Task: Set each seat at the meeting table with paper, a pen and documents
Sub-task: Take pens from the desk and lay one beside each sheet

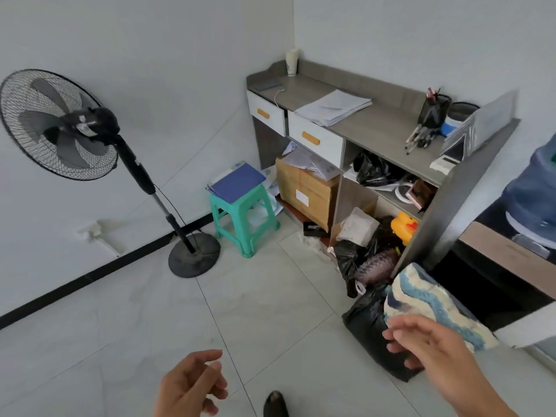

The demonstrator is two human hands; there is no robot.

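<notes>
A stack of white papers (334, 108) lies on the grey cabinet top (385, 121). To its right stands a black mesh pen holder (433, 109), with several loose pens (419, 139) lying in front of it. A blue folder (237, 182) rests on a green plastic stool (245, 218). My left hand (191, 385) hovers low over the floor with fingers loosely curled, holding nothing. My right hand (427, 347) is raised at the lower right with fingers relaxed and empty, well short of the cabinet.
A black standing fan (75, 127) stands at the left wall. Cardboard boxes (307, 194), black bags (370, 326), a yellow duck toy (404, 227) and a blue-and-cream cloth (433, 305) crowd the cabinet's base. A water bottle (532, 194) sits at the right. Tiled floor lies in front.
</notes>
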